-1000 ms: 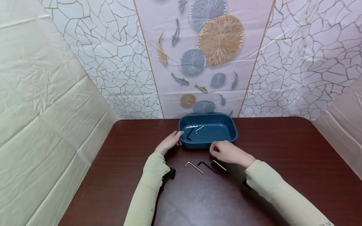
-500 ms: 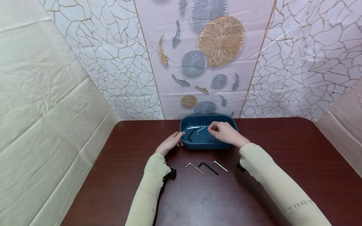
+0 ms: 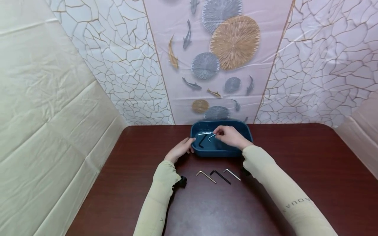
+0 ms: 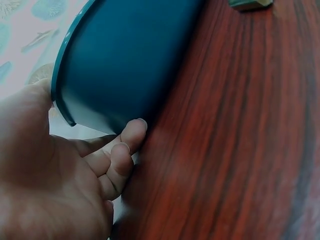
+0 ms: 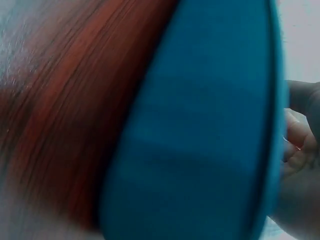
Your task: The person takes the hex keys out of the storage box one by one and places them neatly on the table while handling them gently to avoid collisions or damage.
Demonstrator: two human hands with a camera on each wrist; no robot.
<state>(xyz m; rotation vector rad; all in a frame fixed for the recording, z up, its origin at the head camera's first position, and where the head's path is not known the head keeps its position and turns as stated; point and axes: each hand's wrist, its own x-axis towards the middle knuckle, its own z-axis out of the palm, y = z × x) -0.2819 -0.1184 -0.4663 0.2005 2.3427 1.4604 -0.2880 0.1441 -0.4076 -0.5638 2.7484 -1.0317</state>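
Note:
My left hand [image 3: 181, 149] grips the left end of a blue tub [image 3: 217, 153], its thumb at the rim and its fingers against the outer wall, as the left wrist view shows. My right hand [image 3: 230, 136] reaches over the tub's front rim, its thumb and fingertips pinched at the upper end of a silver hex key [image 3: 211, 138] inside. A black hex key [image 3: 202, 141] and another silver hex key [image 3: 203, 133] lie left of it in the tub. In the right wrist view the tub wall hides most of the right fingers.
On the dark red table [image 3: 195, 209], in front of the tub, a bronze-coloured hex key [image 3: 208, 177], a black hex key [image 3: 222, 177] and a silver hex key [image 3: 233, 174] lie in a slanted row. A patterned cloth [image 3: 141, 82] hangs behind the table.
My right hand has moved from above the row of hex keys, over the tub's front rim, and left to the silver hex key inside. The left hand stays at the tub.

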